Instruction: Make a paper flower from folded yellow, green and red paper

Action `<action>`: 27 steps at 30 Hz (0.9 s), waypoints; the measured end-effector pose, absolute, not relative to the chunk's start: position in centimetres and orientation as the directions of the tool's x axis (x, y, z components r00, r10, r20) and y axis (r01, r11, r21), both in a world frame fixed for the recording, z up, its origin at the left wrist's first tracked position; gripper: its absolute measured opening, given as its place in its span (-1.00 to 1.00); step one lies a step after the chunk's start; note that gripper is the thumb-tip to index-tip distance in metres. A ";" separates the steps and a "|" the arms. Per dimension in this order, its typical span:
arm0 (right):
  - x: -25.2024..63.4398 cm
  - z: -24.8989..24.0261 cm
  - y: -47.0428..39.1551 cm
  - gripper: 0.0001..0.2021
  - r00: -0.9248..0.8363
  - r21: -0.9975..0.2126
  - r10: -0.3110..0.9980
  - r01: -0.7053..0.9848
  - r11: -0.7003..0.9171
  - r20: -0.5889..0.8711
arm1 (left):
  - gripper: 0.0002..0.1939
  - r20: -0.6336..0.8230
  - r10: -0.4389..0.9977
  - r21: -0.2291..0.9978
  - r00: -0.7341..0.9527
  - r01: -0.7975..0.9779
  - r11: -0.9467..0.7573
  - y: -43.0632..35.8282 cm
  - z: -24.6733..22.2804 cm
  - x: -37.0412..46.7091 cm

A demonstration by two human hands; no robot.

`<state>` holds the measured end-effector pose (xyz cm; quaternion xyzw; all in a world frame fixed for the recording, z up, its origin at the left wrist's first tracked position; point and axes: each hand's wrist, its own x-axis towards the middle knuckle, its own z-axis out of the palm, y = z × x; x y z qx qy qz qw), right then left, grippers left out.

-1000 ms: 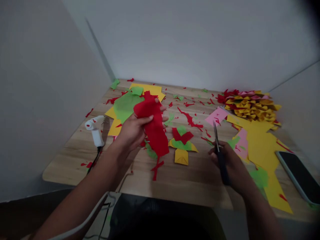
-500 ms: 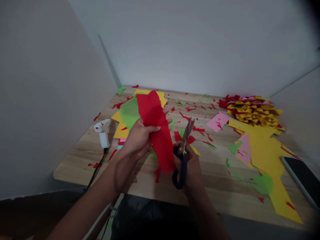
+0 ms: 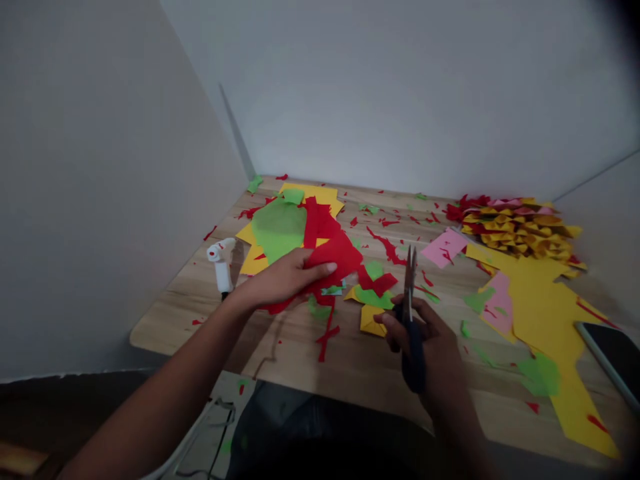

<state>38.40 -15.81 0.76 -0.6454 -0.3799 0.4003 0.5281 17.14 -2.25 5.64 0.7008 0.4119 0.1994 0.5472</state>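
Note:
My left hand [image 3: 290, 277] grips a piece of red paper [image 3: 343, 255], thumb on top, just above the table's left-centre. Beneath and behind that piece lie more red paper, a green sheet [image 3: 277, 230] and yellow sheets [image 3: 325, 193]. Held upright in my right hand [image 3: 440, 343] is a pair of scissors [image 3: 413, 357] with dark handles, blades pointing away from me and nearly together. The scissors are apart from the red paper. Close to my right fingertips lies a small yellow paper piece [image 3: 371, 320], with red and green scraps beside it.
On the left stands a white glue gun [image 3: 223, 273]. A ruffled yellow, red and pink paper piece [image 3: 520, 230] sits at the back right. Nearer are a yellow cut-out [image 3: 540, 307], pink paper [image 3: 444, 247] and a phone [image 3: 613, 353]. Scraps litter the wooden table [image 3: 295, 363].
The long red strip that was upright in my left hand is lowered towards the pile; a red piece now lies flatter in that hand. My right hand and the scissors have moved right, away from it.

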 end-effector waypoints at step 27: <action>35.2 0.7 -16.6 -0.49 0.267 -0.918 0.963 -0.378 0.121 0.017 | -0.74 -0.029 0.748 0.810 0.663 0.454 -0.371 -12.9 7.4 16.9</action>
